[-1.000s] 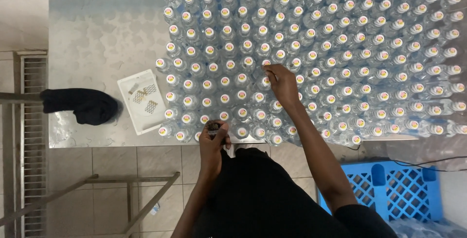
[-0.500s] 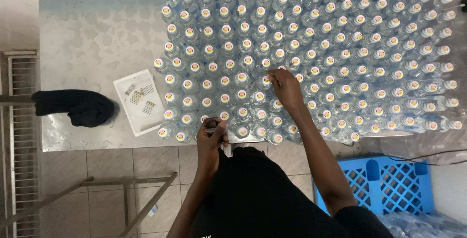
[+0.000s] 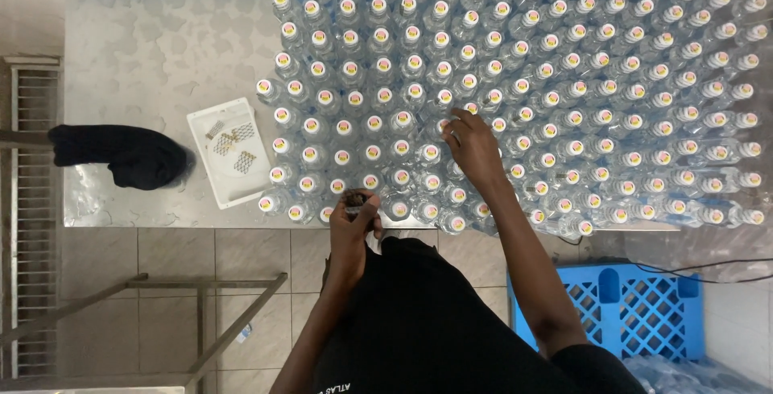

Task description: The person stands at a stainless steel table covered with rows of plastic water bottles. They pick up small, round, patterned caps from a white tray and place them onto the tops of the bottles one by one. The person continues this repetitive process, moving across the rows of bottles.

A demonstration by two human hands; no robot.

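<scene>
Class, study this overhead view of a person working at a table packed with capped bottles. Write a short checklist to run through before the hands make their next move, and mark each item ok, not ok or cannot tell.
1. Left hand has a firm hold on the small dark thing at the table's near edge: cannot tell, the fingers hide it.
2. Right hand rests on the bottles: ok.
3. Bottles near the hands upright and capped: ok.
4. White tray lies apart from the bottles: ok.
5. Black cloth out of both hands' way: ok.
6. Blue crate on the floor within reach: cannot tell.
</scene>
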